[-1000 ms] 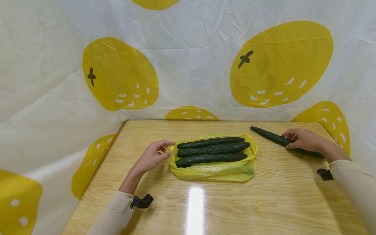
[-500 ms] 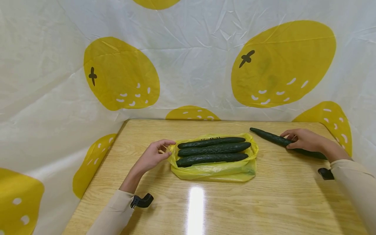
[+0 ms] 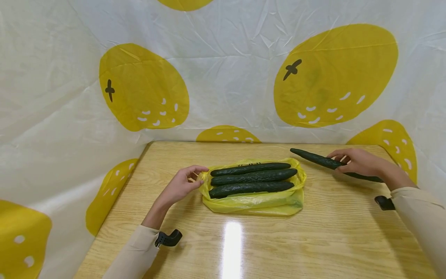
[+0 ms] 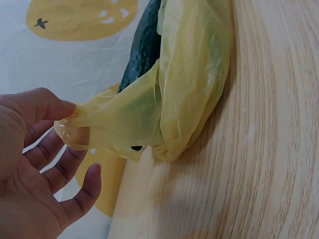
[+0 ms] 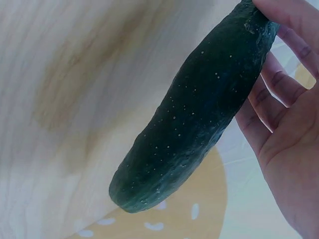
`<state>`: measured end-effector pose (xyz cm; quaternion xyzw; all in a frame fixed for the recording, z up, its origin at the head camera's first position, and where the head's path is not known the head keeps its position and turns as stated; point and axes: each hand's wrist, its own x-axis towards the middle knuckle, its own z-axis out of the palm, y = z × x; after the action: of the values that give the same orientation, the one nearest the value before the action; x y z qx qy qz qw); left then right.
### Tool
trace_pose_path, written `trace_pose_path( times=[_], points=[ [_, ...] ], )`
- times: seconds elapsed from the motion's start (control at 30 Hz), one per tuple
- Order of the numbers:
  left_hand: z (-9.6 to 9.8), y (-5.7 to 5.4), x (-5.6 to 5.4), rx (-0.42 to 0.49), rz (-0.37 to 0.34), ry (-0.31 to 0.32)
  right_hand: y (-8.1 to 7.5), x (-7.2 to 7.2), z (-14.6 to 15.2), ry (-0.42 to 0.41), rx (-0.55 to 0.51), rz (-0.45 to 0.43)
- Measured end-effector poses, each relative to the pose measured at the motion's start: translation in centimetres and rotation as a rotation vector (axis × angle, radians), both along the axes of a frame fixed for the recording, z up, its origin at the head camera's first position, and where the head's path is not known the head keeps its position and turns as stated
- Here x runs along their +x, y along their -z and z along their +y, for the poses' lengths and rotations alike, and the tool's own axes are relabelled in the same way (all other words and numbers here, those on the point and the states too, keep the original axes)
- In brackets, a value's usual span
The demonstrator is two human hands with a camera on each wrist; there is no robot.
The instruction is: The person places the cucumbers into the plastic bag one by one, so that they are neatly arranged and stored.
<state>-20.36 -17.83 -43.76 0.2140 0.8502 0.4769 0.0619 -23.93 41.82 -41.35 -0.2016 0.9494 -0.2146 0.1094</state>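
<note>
A yellow plastic bag (image 3: 258, 205) lies on the table with its mouth spread. Three dark green cucumbers (image 3: 254, 179) lie side by side in its opening. My left hand (image 3: 181, 184) pinches the bag's left rim between thumb and forefinger; the left wrist view shows the film (image 4: 119, 119) stretched from the fingertips. On the right, my right hand (image 3: 360, 162) grips another cucumber (image 3: 313, 158) around its middle, slightly off the table, its thin end pointing to the far left. In the right wrist view that cucumber's thick end (image 5: 184, 114) hangs below the fingers.
The light wooden table (image 3: 296, 248) ends at the back and left against a white curtain (image 3: 230, 89) printed with large yellow fruit. A dark wrist camera (image 3: 168, 238) juts from the left sleeve, another (image 3: 385, 202) from the right one.
My right hand has raised the cucumber a little off the table and shifted it slightly left. My left hand stays at the bag's rim, and the bag has not moved.
</note>
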Motion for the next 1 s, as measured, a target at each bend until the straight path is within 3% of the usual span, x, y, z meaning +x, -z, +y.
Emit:
trace_pose_path(
  times=[0.4, 1.0],
  points=[
    [-0.2, -0.2, 0.0, 0.009, 0.019, 0.024, -1.9, -0.2, -2.3, -0.051, -0.013, 0.089],
    [-0.2, -0.7, -0.2, 0.002, -0.005, 0.017, -4.5, -1.3, -7.0, -0.153, -0.054, 0.085]
  ],
)
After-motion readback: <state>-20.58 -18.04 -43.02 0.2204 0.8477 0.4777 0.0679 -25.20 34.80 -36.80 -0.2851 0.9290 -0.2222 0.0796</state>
